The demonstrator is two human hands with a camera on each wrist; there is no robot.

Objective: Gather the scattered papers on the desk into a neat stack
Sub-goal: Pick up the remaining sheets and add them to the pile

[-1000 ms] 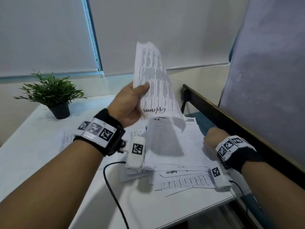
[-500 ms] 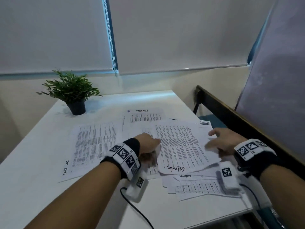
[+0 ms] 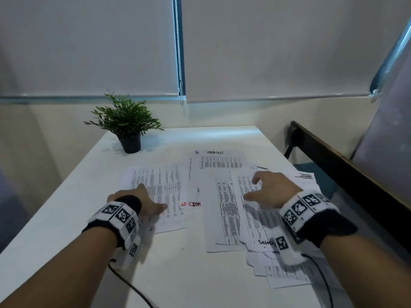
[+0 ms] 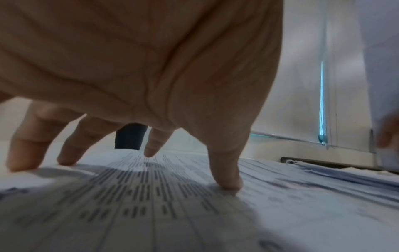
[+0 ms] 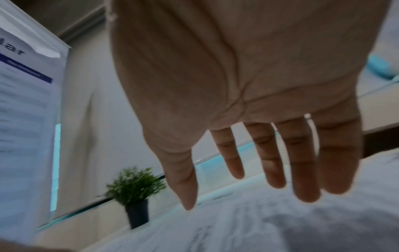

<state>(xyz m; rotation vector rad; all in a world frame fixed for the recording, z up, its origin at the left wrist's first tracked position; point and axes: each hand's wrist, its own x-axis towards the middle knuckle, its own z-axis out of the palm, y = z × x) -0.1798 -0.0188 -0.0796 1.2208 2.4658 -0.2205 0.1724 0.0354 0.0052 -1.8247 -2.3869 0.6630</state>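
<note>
Several printed sheets lie scattered on the white desk. My left hand presses spread fingertips on a printed sheet at the left. To the right sits an overlapping pile of papers, seen edge-on as the pile in the left wrist view. My right hand hovers over that pile, fingers straight and spread, holding nothing. A "tasklist" sheet lies farther back. More sheets stick out near the front right edge.
A small potted plant stands at the desk's back left. A dark wooden rail runs along the desk's right side. Cables trail from both wrist cameras across the front. Window blinds hang behind the desk.
My left hand set down the sheet it held up a second ago, then moved left onto another sheet. The right hand slid left over the pile, and the view tilted down.
</note>
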